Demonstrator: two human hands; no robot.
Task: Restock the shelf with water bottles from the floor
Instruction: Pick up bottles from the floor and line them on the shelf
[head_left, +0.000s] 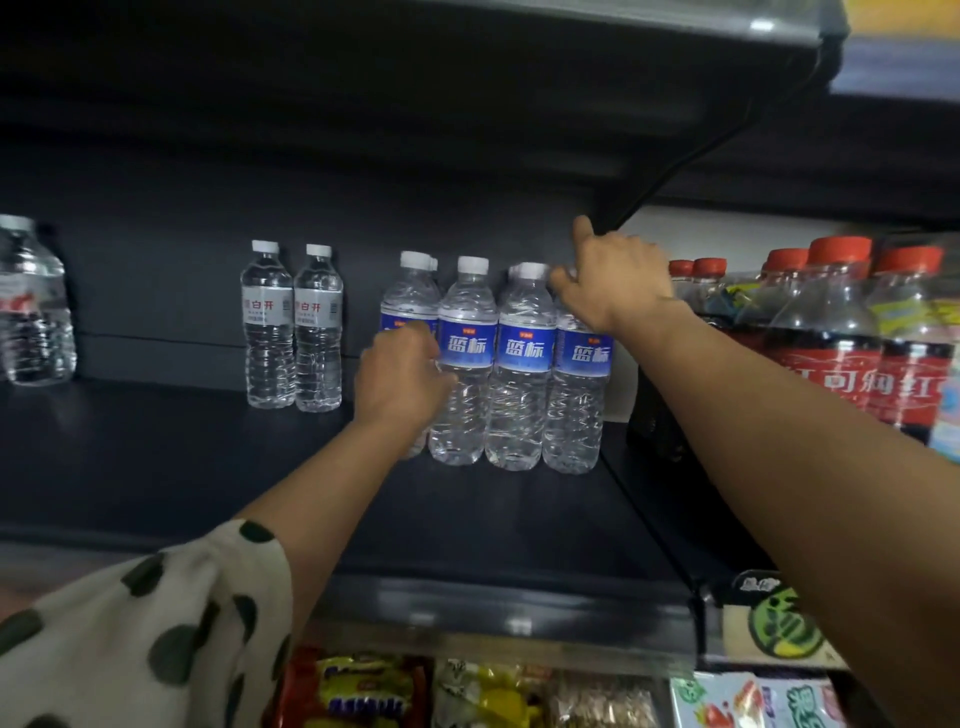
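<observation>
Left hand (400, 376) reaches into the dark shelf (208, 467), its fingers curled round the leftmost blue-label water bottle (408, 306) of a group, gripping it at label height; the bottle stands upright on the shelf and its lower half is hidden behind the hand and wrist. Right hand (613, 280) sits at about two o'clock from the left one, resting on the neck and cap of the far-right blue-label bottle (576, 395), thumb raised; its fingers bend over the top, but whether they actually grip the bottle cannot be told. Between the two hands stand two more blue-label bottles (493, 364), upright, touching each other, white caps up, with further caps showing just behind them.

At nine o'clock from the left hand, two white-label bottles (291, 327) stand side by side, apart from the blue group. Farther out at nine o'clock, at the frame edge, is another clear bottle (31, 312). At three o'clock from the right hand, past the shelf divider (649, 415), red-capped cola bottles (841, 338) crowd together. At six o'clock, below the shelf edge, lie packaged snacks (363, 691). A spotted sleeve (156, 623) covers the left upper arm.
</observation>
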